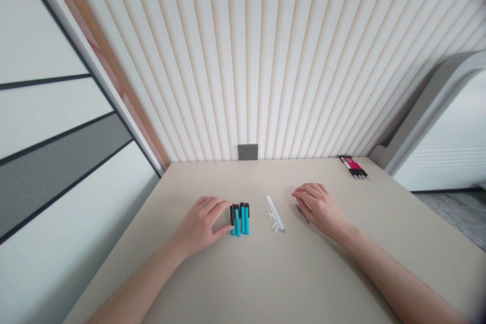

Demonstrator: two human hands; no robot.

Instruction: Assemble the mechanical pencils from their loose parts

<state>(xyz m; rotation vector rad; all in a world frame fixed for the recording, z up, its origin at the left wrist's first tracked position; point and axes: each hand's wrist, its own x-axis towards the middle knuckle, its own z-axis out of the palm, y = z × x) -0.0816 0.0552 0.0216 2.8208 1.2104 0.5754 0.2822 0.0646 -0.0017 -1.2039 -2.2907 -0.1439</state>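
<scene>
In the head view, several turquoise pen barrels with black tops [243, 218] lie side by side on the table [235, 283]. My left hand [201, 225] is at the left end of this row, thumb and index finger apart, their tips touching or close to the leftmost barrel. To the right lie thin white pen refills [276, 212], with small white pieces [274, 221] beside them. My right hand [317, 205] rests farther right, fingers curled and tips together; whether anything is between them is hidden. Thin dark pieces [302, 214] lie partly under that hand.
Several pens in red, white and black [354, 167] lie at the table's far right corner. A ribbed wall [250, 61] with a dark socket [248, 152] rises behind the table. White panels stand on the left, a grey-white padded piece [436, 126] on the right.
</scene>
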